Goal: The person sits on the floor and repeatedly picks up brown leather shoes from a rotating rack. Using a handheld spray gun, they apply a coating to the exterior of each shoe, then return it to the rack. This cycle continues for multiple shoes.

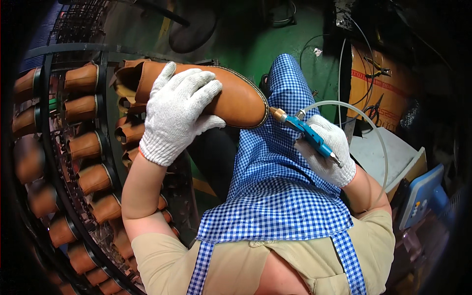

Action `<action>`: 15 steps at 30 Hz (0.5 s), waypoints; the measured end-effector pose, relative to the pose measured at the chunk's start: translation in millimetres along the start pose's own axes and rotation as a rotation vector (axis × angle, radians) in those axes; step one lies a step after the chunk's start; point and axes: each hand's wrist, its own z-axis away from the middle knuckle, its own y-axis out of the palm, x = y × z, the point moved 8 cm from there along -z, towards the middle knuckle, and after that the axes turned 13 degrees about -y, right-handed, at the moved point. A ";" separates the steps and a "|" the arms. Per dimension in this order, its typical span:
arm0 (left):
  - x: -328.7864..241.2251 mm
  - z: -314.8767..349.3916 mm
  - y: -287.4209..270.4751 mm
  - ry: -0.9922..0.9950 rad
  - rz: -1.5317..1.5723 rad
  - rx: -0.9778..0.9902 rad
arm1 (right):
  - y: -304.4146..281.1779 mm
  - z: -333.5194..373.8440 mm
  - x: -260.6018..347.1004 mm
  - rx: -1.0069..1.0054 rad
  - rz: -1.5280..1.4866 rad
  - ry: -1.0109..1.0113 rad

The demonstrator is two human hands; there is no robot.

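My left hand (pixel 178 109), in a white knit glove, grips a brown leather boot (pixel 242 101) across its upper, with the thumb along the near side. The boot's toe points right and its opening faces left; pale stitching runs along the sole edge. In my gloved right hand (pixel 332 150) is a slim blue applicator gun (pixel 310 135) with a brass nozzle (pixel 278 114). Its tip sits at the sole edge of the toe; whether it touches I cannot tell. A clear hose (pixel 366 115) arcs from the gun around my right forearm.
At the left stands a dark metal rack (pixel 101 83) holding several brown boots (pixel 83 147). Right of my knee are a cardboard box (pixel 386 96) with pliers (pixel 382 72) and scissors (pixel 377 109), a white-topped surface (pixel 376 157) and a blue panel (pixel 420 199). A checked apron (pixel 280 201) covers my lap.
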 end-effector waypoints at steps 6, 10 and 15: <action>-1.1 -4.2 1.8 -0.103 -0.026 -0.088 | -1.6 0.0 -6.9 -0.117 0.003 0.019; -1.6 -8.0 3.2 -0.199 -0.018 -0.135 | -2.1 -6.7 -12.6 -0.220 0.017 0.018; 1.8 -16.8 6.5 -0.301 -0.068 -0.203 | 8.8 -20.7 -26.7 -0.380 -0.007 0.057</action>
